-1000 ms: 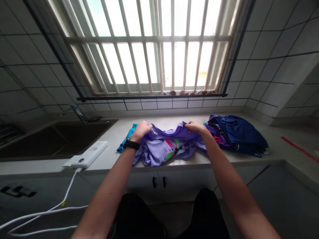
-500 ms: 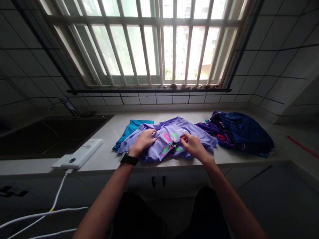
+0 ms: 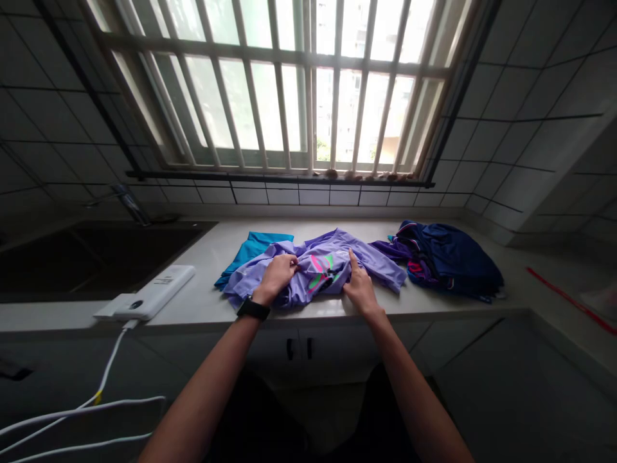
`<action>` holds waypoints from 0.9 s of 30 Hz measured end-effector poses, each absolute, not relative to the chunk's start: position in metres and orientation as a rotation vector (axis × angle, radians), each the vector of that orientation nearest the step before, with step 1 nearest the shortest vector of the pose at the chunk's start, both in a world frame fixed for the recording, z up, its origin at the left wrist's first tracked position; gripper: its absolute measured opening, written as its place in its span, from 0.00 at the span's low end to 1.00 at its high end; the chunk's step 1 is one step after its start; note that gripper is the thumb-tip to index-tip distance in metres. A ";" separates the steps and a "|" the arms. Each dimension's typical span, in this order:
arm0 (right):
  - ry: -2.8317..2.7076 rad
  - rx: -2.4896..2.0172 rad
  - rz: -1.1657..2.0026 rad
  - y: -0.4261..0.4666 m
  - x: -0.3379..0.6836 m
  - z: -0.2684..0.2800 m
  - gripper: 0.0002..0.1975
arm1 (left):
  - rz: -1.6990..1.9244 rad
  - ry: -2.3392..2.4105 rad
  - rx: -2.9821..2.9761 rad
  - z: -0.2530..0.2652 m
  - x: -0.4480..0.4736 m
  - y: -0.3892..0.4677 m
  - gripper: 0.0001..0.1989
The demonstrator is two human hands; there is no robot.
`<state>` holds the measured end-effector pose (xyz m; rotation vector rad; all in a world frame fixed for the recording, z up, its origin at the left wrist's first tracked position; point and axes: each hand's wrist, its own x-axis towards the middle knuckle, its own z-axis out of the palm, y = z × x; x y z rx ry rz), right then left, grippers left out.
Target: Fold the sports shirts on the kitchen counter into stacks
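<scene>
Far left, the dark sink's point(image 3: 120, 267) contents cannot be made out. On the table point(image 3: 205, 289), the left hand point(image 3: 278, 278) pinches the lilac shirt point(image 3: 315, 273), now lowered from hanging and lying rumpled, partly over teal cloth point(image 3: 260, 244). The right hand point(image 3: 360, 289) touches it, fingers spread, beside navy garments point(image 3: 450, 260).

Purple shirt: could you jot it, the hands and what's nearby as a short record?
Shirt: light purple, rumpled, pink-and-green print
Left hand: on the shirt, left of the print
Right hand: on the shirt, right of the print
Left: teal cloth, partly covered by the shirt
Further left: sink, white device
Right: navy clothes
Behind: barred window
</scene>
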<state>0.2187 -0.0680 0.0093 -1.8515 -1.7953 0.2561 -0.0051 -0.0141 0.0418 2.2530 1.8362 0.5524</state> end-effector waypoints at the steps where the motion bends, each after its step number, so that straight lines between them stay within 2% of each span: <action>1: -1.764 -1.771 0.335 -0.062 0.219 0.013 0.42 | 0.647 1.807 2.217 0.048 -0.007 -0.010 0.09; 4: -1.535 -1.523 0.493 -0.048 0.230 0.036 0.39 | 0.938 1.805 2.088 0.073 -0.018 -0.001 0.08; 8: -1.129 -1.167 0.294 -0.044 0.271 0.078 0.30 | 1.195 1.815 1.994 0.106 -0.041 0.007 0.09; 12: -1.108 -1.078 0.246 -0.050 0.322 0.102 0.11 | 1.128 1.786 2.046 0.121 -0.056 0.013 0.10; 13: -1.129 -1.103 0.248 -0.051 0.331 0.104 0.10 | 1.048 1.786 2.079 0.120 -0.057 0.014 0.11; 17: -1.332 -1.381 0.262 -0.049 0.330 0.093 0.15 | 0.659 1.720 2.188 0.098 -0.045 0.015 0.15; 20: -1.720 -1.667 0.351 -0.033 0.297 0.074 0.16 | 0.402 1.750 2.281 0.071 -0.028 0.016 0.28; 23: -1.925 -1.839 0.303 -0.010 0.261 0.053 0.28 | 0.374 1.969 2.288 0.051 -0.014 0.020 0.38; 25: -1.959 -1.912 0.303 0.003 0.248 0.043 0.32 | 0.398 2.068 2.244 0.046 -0.012 0.022 0.36; 27: -1.990 -1.957 0.359 0.012 0.243 0.039 0.28 | 0.356 2.096 2.200 0.050 -0.017 0.022 0.26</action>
